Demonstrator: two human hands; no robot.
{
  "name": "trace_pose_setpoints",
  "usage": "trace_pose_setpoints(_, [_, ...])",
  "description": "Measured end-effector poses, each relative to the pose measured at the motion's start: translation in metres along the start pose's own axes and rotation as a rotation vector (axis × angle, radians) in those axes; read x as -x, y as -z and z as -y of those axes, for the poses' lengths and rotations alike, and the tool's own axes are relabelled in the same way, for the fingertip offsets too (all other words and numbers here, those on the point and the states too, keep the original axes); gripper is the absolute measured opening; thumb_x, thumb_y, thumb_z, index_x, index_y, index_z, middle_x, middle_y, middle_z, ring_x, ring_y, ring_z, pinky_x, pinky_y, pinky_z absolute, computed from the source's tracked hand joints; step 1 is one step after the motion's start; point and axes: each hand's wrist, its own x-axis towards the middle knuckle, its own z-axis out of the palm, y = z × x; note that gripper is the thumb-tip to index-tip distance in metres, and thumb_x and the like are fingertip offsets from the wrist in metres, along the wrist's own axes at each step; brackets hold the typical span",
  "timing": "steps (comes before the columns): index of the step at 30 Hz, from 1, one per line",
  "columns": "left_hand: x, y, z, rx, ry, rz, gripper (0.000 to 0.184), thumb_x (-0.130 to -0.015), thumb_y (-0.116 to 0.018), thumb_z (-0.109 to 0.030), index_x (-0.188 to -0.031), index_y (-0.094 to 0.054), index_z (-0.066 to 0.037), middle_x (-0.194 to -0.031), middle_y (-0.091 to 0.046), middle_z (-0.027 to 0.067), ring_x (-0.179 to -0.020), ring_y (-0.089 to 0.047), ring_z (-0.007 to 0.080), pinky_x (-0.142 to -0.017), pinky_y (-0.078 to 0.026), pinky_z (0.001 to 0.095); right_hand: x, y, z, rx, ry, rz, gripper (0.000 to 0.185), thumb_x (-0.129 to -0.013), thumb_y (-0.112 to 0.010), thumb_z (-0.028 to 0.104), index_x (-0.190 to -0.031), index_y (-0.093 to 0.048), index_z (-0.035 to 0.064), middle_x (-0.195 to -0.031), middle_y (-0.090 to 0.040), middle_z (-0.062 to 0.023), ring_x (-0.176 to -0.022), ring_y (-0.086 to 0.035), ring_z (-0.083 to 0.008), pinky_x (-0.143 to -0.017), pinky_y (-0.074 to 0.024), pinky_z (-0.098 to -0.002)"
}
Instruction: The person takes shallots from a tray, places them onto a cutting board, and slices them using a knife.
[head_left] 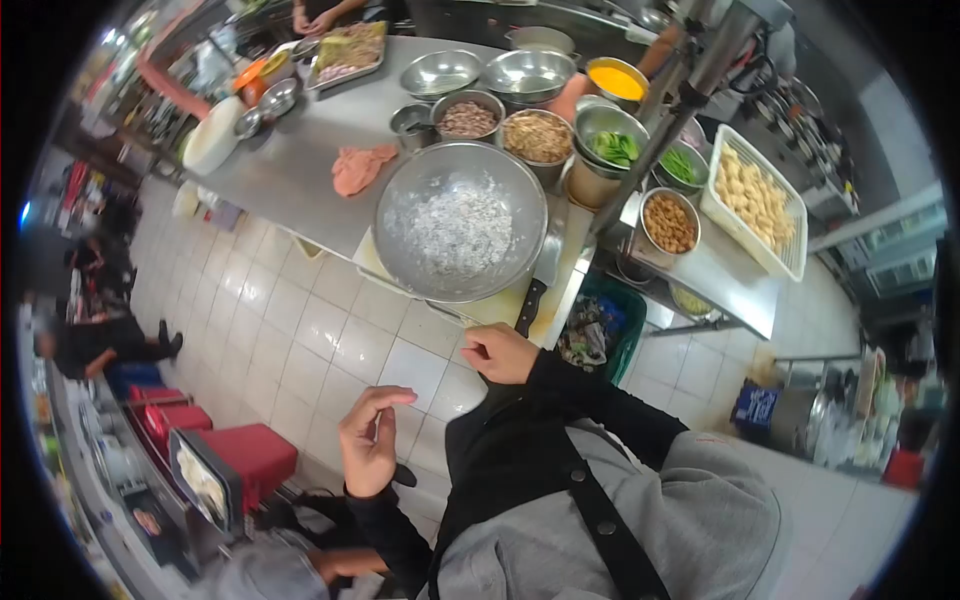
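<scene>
Head view: large metal bowl (529, 215) beyond both hands (502, 353), nearer the right.

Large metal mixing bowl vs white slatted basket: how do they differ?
Shape: the large metal mixing bowl is round; the white slatted basket is rectangular. Load: the bowl holds white powdery-looking bits at its base; the basket is heaped with pale lumpy pieces. Both are open-topped.

You can read no text here. On your right, a blue box (757, 404) bears white marks too small to make out.
</scene>
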Motion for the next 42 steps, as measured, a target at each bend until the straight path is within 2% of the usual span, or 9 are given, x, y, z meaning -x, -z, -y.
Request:
trace_pose_setpoints(10, [-0.084, 0.029, 0.015, 0.090, -0.050, 0.314, 0.026, -0.097, -0.051, 0.014, -0.108, -0.072, 0.002, -0.107, -0.073, 0.0122, -0.102, -0.069, 0.0206, -0.094, -0.051, 0.0301, -0.018, 0.052, 0.027, 0.073, -0.128, -0.423, 0.018, -0.096, -0.070, 0.014, -0.086, -0.064, -0.0006, -0.071, -0.059, -0.0160, -0.064, -0.059, -0.0297, -0.063, -0.0472, -0.0418])
trace_pose_setpoints(15, [-0.105, 0.048, -0.005, 0.046, -0.104, 0.400, 0.027, -0.097, -0.052, 0.013, -0.109, -0.073, 0.001, -0.106, -0.073, 0.0114, -0.101, -0.069, 0.0203, -0.093, -0.051, 0.0296, 0.028, 0.159, -0.135, 0.607, -0.556, -1.306, 0.021, -0.094, -0.067, 0.020, -0.092, -0.069, -0.0008, -0.087, -0.072, -0.0239, -0.077, -0.072, -0.0394, -0.072, -0.0560, -0.0450])
trace_pose_setpoints(17, [-0.112, 0.053, -0.002, 0.056, -0.110, 0.394, 0.027, -0.097, -0.052, 0.013, -0.109, -0.073, 0.000, -0.105, -0.074, 0.0112, -0.100, -0.069, 0.0202, -0.092, -0.051, 0.0294, 0.053, 0.200, -0.255, 0.710, -0.809, -1.222, 0.032, -0.101, -0.064, 0.034, -0.099, -0.068, 0.0028, -0.087, -0.074, -0.0170, -0.076, -0.072, -0.0274, -0.074, -0.0575, -0.0457])
trace_pose_setpoints(21, [-0.120, 0.060, 0.028, 0.041, -0.048, 0.444, 0.027, -0.101, -0.052, 0.013, -0.114, -0.072, 0.000, -0.110, -0.072, 0.0121, -0.105, -0.068, 0.0198, -0.095, -0.050, 0.0315, 0.039, 0.237, -0.290, -0.613, -0.910, -1.107, 0.039, -0.105, -0.054, 0.049, -0.128, -0.057, 0.0169, -0.089, -0.069, -0.0129, -0.078, -0.068, -0.0306, -0.073, -0.0575, -0.0544])
trace_pose_setpoints(25, [-0.122, 0.070, 0.026, -0.014, 0.003, 0.436, 0.028, -0.099, -0.053, 0.013, -0.115, -0.072, 0.000, -0.110, -0.073, 0.0120, -0.106, -0.070, 0.0211, -0.097, -0.051, 0.0321, 0.078, 0.253, -0.400, -0.406, -0.695, -0.897, 0.048, -0.106, -0.048, 0.060, -0.086, -0.052, 0.0166, -0.060, -0.048, -0.0002, -0.046, -0.045, -0.0161, -0.041, -0.0379, -0.0327])
trace_pose_setpoints(26, [-0.125, 0.073, 0.023, -0.013, 0.003, 0.436, 0.028, -0.099, -0.053, 0.013, -0.116, -0.072, 0.000, -0.111, -0.074, 0.0123, -0.106, -0.070, 0.0213, -0.097, -0.052, 0.0323, 0.065, 0.247, -0.342, -0.566, -0.784, -1.227, 0.049, -0.105, -0.050, 0.062, -0.084, -0.053, 0.0172, -0.058, -0.046, 0.0011, -0.044, -0.043, -0.0144, -0.040, -0.0361, -0.0313])
trace_pose_setpoints(33, [-0.161, 0.126, 0.061, 0.100, 0.070, 0.368, 0.029, -0.100, -0.053, 0.012, -0.119, -0.072, 0.001, -0.113, -0.074, 0.0119, -0.109, -0.070, 0.0209, -0.095, -0.054, 0.0323, 0.056, 0.195, -0.090, -0.521, -0.689, -1.287, 0.050, -0.100, -0.067, 0.057, -0.101, -0.065, 0.0071, -0.064, -0.041, 0.0066, -0.048, -0.032, -0.0046, -0.043, -0.0216, -0.0247])
trace_pose_setpoints(37, [-0.199, 0.184, 0.091, 0.133, 0.047, 0.364, 0.030, -0.101, -0.051, 0.012, -0.120, -0.071, 0.001, -0.114, -0.074, 0.0112, -0.110, -0.070, 0.0200, -0.097, -0.054, 0.0319, -0.004, 0.085, -0.014, -0.503, -0.364, -1.413, 0.026, -0.104, -0.068, 0.034, -0.097, -0.061, 0.0098, -0.066, -0.046, 0.0039, -0.057, -0.043, -0.0084, -0.053, -0.0360, -0.0258])
trace_pose_setpoints(42, [-0.246, 0.304, 0.132, 0.148, 0.001, 0.335, 0.031, -0.101, -0.050, 0.012, -0.121, -0.071, 0.000, -0.115, -0.073, 0.0112, -0.112, -0.070, 0.0203, -0.098, -0.053, 0.0317, -0.106, -0.045, -0.012, -0.993, -0.136, -1.391, 0.010, -0.072, -0.058, 0.005, -0.074, -0.050, 0.0118, -0.061, -0.041, -0.0012, -0.049, -0.041, -0.0161, -0.054, -0.0406, -0.0321])
